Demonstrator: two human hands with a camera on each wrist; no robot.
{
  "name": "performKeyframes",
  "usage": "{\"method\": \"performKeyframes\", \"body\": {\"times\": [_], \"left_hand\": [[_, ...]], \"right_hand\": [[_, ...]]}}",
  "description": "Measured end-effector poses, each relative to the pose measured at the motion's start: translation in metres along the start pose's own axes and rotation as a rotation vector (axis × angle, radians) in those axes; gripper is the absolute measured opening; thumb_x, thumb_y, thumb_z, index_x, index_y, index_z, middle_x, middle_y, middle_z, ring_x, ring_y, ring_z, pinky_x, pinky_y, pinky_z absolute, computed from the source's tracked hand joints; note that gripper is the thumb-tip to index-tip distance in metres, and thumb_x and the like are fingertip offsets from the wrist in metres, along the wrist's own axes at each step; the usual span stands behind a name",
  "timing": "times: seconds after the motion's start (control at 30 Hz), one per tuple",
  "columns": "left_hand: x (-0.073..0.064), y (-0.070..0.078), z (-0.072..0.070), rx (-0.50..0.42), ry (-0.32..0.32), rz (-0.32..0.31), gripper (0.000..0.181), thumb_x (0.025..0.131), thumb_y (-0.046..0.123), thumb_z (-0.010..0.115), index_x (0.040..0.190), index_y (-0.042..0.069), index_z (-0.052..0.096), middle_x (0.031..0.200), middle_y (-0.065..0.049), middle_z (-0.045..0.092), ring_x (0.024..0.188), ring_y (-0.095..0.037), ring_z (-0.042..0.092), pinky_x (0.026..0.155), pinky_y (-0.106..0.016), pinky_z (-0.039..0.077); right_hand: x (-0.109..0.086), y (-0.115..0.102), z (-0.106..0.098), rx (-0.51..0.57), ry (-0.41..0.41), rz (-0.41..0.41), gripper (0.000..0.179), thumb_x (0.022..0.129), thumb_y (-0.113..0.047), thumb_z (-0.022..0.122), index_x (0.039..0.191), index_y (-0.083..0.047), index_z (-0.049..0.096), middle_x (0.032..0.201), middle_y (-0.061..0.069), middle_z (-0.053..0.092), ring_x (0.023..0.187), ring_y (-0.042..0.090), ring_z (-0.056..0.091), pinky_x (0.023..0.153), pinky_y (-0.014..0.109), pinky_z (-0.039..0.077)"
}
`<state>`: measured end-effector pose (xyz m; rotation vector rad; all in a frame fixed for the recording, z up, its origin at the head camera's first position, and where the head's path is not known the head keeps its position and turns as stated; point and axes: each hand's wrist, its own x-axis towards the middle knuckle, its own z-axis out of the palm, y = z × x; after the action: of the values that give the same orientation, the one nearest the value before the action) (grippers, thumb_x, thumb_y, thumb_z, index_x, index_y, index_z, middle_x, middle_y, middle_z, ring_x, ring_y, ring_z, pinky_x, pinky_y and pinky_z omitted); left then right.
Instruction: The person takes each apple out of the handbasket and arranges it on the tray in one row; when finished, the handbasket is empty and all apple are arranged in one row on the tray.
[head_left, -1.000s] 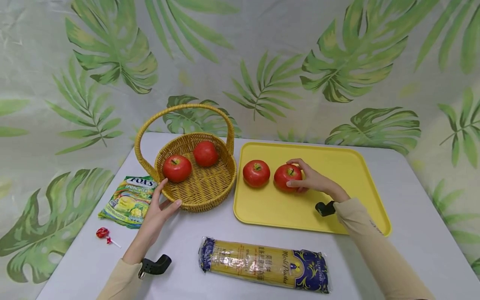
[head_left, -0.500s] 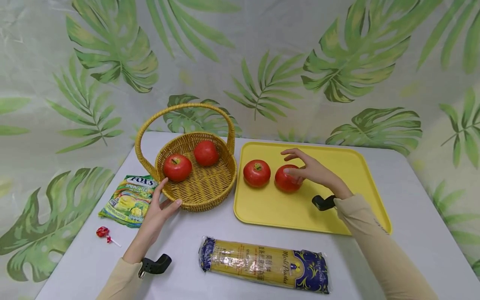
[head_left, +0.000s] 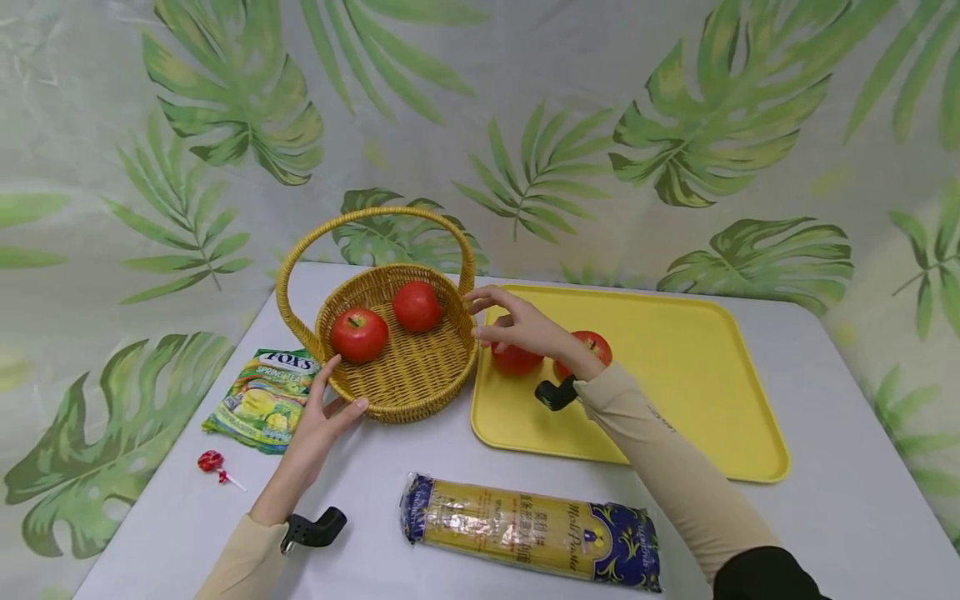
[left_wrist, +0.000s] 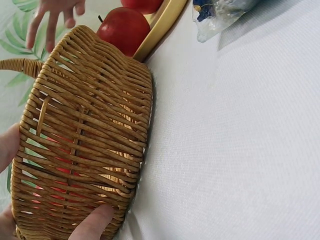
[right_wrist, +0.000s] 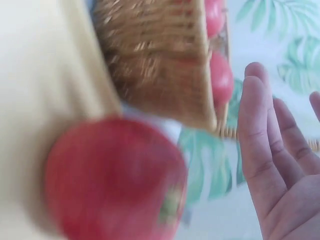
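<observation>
In the head view my left hand (head_left: 318,429) rests its spread fingers against the near left side of a wicker basket (head_left: 408,408). Its fingertips (left_wrist: 97,220) touch the woven wall in the left wrist view. Inside the basket lie two red apples, one at the left (head_left: 359,335) and one farther back (head_left: 416,307). My right hand (head_left: 528,329) hovers by the basket's right rim, fingers apart and holding nothing. Below it, partly covered, two more apples, the left one (head_left: 516,360) and the right one (head_left: 595,346), sit on a yellow tray (head_left: 675,375).
A green Fox's candy bag (head_left: 266,400) lies left of the basket, with a red lollipop (head_left: 212,461) in front of it. A spaghetti pack (head_left: 517,529) lies along the table's front. The basket's tall handle (head_left: 375,211) arches above it. A leaf-print cloth hangs behind.
My right hand has left the right apple on the tray, risen, and moved left over the other apple toward the basket. The left hand stays at the basket.
</observation>
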<state>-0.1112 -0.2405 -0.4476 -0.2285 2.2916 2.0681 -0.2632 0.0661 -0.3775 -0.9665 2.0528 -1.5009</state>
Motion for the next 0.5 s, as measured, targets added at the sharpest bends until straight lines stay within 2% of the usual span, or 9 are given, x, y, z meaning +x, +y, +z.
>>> {"method": "performKeyframes", "body": {"times": [0.13, 0.33, 0.5], "left_hand": [[0.0, 0.0, 0.0, -0.002, -0.001, 0.001, 0.08, 0.095, 0.016, 0.061, 0.154, 0.025, 0.009, 0.157, -0.005, -0.006, 0.138, -0.043, 0.017, 0.106, -0.053, 0.029], [0.0, 0.0, 0.0, -0.001, 0.002, 0.0, 0.08, 0.095, 0.017, 0.061, 0.155, 0.024, 0.009, 0.158, -0.005, -0.006, 0.138, -0.044, 0.016, 0.107, -0.055, 0.028], [0.0, 0.0, 0.0, 0.009, 0.006, -0.003, 0.079, 0.095, 0.017, 0.061, 0.154, 0.026, 0.009, 0.158, -0.005, -0.006, 0.138, -0.045, 0.015, 0.106, -0.056, 0.028]], "right_hand": [[0.024, -0.003, 0.017, 0.02, -0.026, 0.026, 0.056, 0.094, -0.017, 0.062, 0.143, -0.011, 0.037, 0.138, 0.02, 0.04, 0.089, 0.035, 0.063, 0.076, 0.059, 0.05], [0.055, -0.003, 0.035, 0.07, -0.027, 0.109, 0.065, 0.095, -0.02, 0.061, 0.149, -0.014, 0.026, 0.146, 0.018, 0.03, 0.095, 0.031, 0.064, 0.085, 0.055, 0.049], [0.074, -0.002, 0.045, 0.131, 0.001, 0.174, 0.071, 0.094, -0.018, 0.062, 0.152, -0.016, 0.019, 0.151, 0.017, 0.021, 0.101, 0.044, 0.06, 0.087, 0.059, 0.046]]}}
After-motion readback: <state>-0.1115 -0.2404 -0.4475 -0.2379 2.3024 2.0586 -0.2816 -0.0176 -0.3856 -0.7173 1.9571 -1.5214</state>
